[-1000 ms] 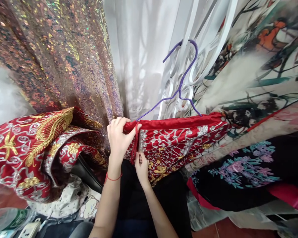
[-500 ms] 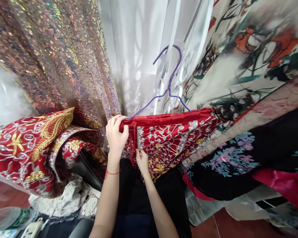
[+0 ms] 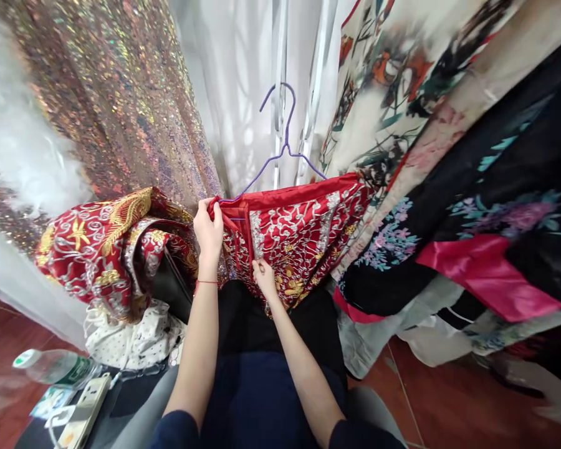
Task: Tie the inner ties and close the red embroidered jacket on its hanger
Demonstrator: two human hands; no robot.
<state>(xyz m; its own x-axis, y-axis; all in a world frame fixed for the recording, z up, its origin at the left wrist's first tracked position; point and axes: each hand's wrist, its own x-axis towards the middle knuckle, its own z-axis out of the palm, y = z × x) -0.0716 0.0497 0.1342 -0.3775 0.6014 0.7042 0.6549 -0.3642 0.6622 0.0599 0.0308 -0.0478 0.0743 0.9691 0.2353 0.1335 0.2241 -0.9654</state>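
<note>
Two hands unchanged: our left hand (image 3: pixel 208 226) still pinches the red embroidered skirt (image 3: pixel 303 231) at its waistband corner, right hand (image 3: pixel 264 278) pinching lower; purple hanger (image 3: pixel 280 149) now upright.

The red satin garment with silver and gold scrollwork embroidery (image 3: pixel 303 231) hangs on a purple wire hanger (image 3: pixel 280 149); beside it, a black floral-print robe with pink trim (image 3: pixel 472 243) and an iridescent sequinned curtain (image 3: pixel 116 106).

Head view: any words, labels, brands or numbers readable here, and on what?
None can be read.
Bottle at lower left: green label, print too blurred.
Card beside the power strip: print too small.
Red garment, held by left hand and right hand: embroidery only, no lettering.
</note>
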